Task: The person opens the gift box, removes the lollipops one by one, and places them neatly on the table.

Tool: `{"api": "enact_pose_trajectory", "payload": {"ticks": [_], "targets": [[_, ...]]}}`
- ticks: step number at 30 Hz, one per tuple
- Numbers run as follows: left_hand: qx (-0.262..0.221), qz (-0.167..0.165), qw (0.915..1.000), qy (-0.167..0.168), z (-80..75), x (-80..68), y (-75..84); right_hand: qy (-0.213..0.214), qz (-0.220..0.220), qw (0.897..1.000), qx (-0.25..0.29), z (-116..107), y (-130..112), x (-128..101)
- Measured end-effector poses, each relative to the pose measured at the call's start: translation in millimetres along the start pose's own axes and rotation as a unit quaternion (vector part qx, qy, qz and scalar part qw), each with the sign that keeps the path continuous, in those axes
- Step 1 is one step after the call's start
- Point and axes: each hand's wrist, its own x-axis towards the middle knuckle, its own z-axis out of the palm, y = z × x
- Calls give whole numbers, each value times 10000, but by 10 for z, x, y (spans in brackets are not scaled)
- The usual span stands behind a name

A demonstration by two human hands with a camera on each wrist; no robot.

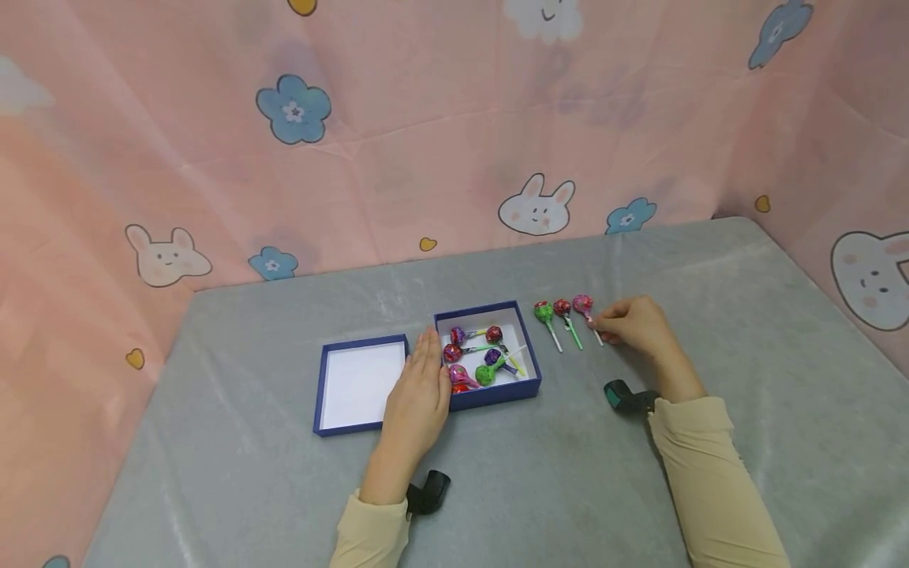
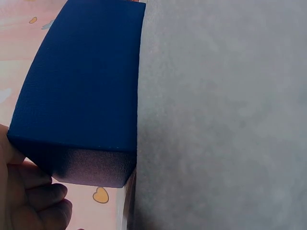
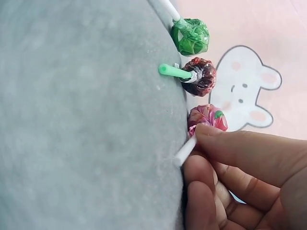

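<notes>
In the head view, my right hand (image 1: 635, 323) pinches the stick of a pink lollipop (image 1: 583, 304) at the right end of a short row. Beside it lie a dark red lollipop (image 1: 562, 307) with a green stick and a green lollipop (image 1: 543, 311) with a white stick. The right wrist view has thumb and fingers on the pink lollipop (image 3: 207, 116), close below its head. My left hand (image 1: 415, 394) rests along the left side of a blue box (image 1: 497, 397), its fingers straight. Several wrapped lollipops lie inside the box, some partly hidden by that hand.
A blue lid (image 1: 360, 386) with a white inside lies left of the box, partly behind the left hand. Grey cloth covers the table (image 1: 525, 489). A pink patterned curtain (image 1: 426, 158) hangs behind the table and along its sides.
</notes>
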Motion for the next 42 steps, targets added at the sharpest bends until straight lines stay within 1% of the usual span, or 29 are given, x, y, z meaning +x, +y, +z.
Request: {"api": "enact_pose_trajectory", "payload": {"ticks": [6, 10, 13, 15, 18, 22, 25, 29, 31, 37, 42], "targets": [[19, -41, 10000, 7, -37, -15, -11, 47, -4, 10000, -22, 7, -47, 2], [16, -30, 10000, 7, -51, -18, -22, 75, -137, 9999, -44, -15, -81, -18], [-13, -37, 10000, -15, -56, -17, -27, 176, -243, 9995, -72, -30, -121, -42], [-31, -50, 10000, -29, -58, -14, -30, 213, -311, 9993, 8, -33, -159, -61], [-23, -43, 10000, -42, -59, -9, -34, 159, -325, 9991, 224, -34, -231, -95], [-12, -7, 10000, -9, -69, -1, -30, -87, -399, 9977, 534, -23, -364, -138], [0, -10, 10000, 10, -66, 2, -27, -336, -654, 9952, 651, 5, -482, -167], [14, -26, 10000, -24, -43, 2, -21, -833, -966, 9878, 891, 73, -627, -206], [1, -16, 10000, -44, -32, 4, -14, -1017, -1033, 9845, 984, 116, -689, -220], [-16, 8, 10000, -43, -33, 20, 3, -1321, -1272, 9775, 1040, 244, -857, -241], [7, 6, 10000, -29, -54, 20, 3, -1703, -1492, 9676, 1116, 340, -975, -218]]}}
